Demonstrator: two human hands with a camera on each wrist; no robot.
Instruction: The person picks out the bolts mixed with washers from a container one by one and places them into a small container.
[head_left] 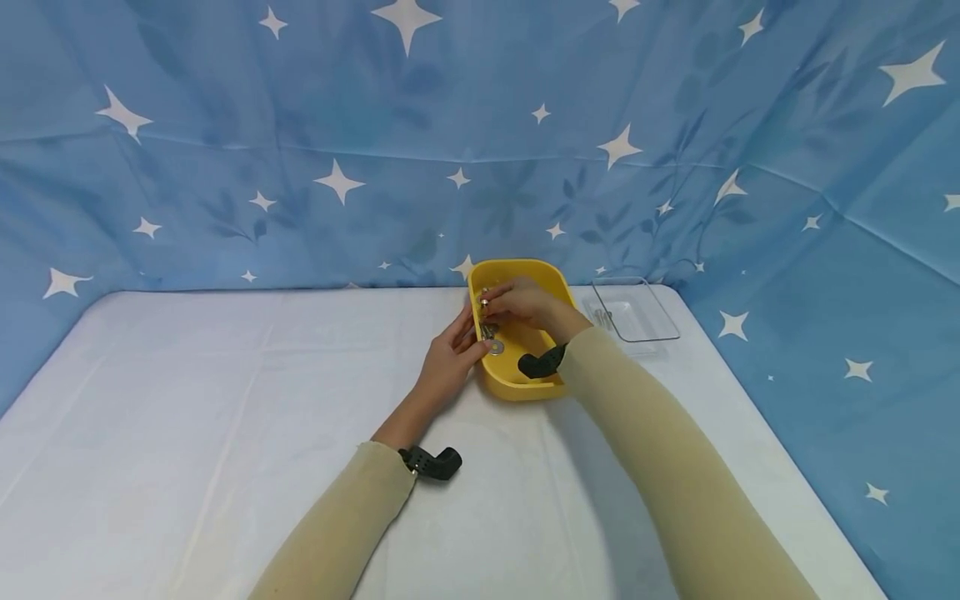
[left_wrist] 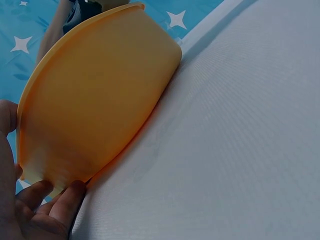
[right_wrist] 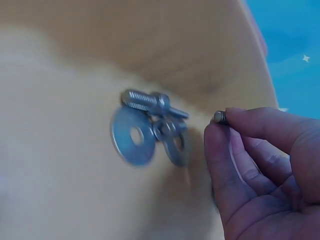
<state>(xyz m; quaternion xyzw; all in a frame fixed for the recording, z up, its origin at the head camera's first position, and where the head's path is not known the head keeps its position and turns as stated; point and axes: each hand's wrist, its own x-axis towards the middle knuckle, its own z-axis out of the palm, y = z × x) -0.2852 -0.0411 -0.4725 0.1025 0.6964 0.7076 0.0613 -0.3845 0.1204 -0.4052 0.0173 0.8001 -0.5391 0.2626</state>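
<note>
Evidently I'm not done: my right fingers (right_wrist: 260,122) pinch one metal piece (right_wrist: 220,117), perhaps a screw, while washers (right_wrist: 131,136) and a bolt (right_wrist: 140,101) lie in the yellow bin (head_left: 517,392) my left hand (head_left: 446,362) grips.

The left hand (head_left: 447,354) is gripping the left wall of a yellow bin (head_left: 517,392); the right hand (head_left: 522,302) is pinching a small metal piece (head_left: 484,303) inside. A washer (head_left: 496,347) is lying nearer the viewer; a clear container (head_left: 637,318) is standing to the right.

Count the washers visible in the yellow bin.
2 in the right wrist view: left washer, next to a bolt; right washer, partly covered. Others may be hidden underneath.
</note>
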